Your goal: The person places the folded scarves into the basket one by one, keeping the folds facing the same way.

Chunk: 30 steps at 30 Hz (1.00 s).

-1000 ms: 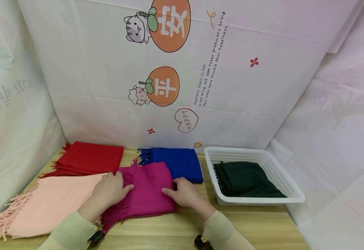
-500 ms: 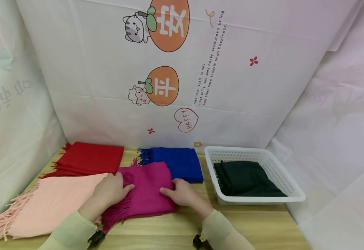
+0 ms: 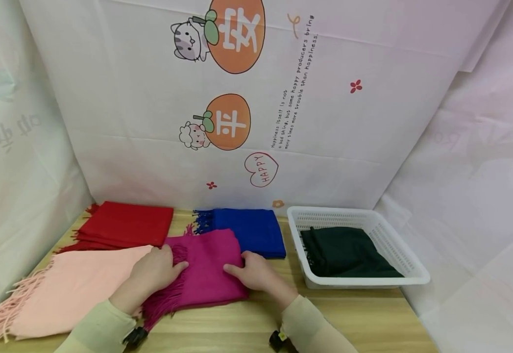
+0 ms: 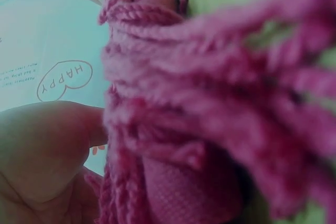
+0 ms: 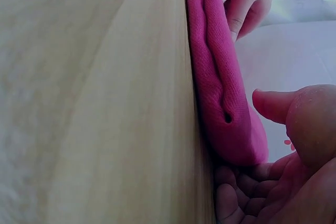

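Observation:
A folded magenta scarf (image 3: pixel 214 269) lies on the table, its fringe turned over to the left. My left hand (image 3: pixel 157 269) holds the fringed end, thumb on top; its other fingers are mostly hidden. In the left wrist view, twisted magenta tassels (image 4: pixel 173 66) fill the middle beside the thumb (image 4: pixel 52 145). At the opposite side my right hand (image 3: pixel 256 272) holds the folded edge. From the right wrist, curled fingers (image 5: pixel 247 192) touch the bottom of the fold (image 5: pixel 226 93), while the thumb points over its upper face.
A pale pink fringed scarf (image 3: pixel 75 289) lies at left, partly beneath my left hand. Behind are a red folded scarf (image 3: pixel 128 223) and a blue one (image 3: pixel 256 233), touching the magenta scarf. At right, a white basket (image 3: pixel 366 281) holds a dark green scarf (image 3: pixel 349 252).
My right thumb and wrist have shifted slightly left along the magenta scarf's edge. The left hand and the scarves stay nearly still; the head view drifts a little.

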Motion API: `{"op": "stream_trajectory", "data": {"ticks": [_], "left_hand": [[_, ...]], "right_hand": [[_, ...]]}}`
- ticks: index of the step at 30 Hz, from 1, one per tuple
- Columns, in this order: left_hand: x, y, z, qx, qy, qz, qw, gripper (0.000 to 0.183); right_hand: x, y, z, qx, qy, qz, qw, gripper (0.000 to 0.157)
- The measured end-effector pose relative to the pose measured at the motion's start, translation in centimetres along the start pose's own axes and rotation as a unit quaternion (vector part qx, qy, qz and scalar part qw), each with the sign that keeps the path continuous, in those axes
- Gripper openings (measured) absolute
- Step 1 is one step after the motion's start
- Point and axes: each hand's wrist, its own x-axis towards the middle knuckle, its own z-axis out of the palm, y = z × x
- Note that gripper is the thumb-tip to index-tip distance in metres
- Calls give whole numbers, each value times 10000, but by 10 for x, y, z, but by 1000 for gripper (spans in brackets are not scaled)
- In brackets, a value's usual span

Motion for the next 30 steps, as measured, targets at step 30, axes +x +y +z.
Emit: {"op": "stream_trajectory", "data": {"ticks": [30], "left_hand": [[-10, 7, -4, 270, 145, -299, 9991, 50]], "right_hand": [[-1, -1, 14, -58, 395, 40, 9992, 61]]}}
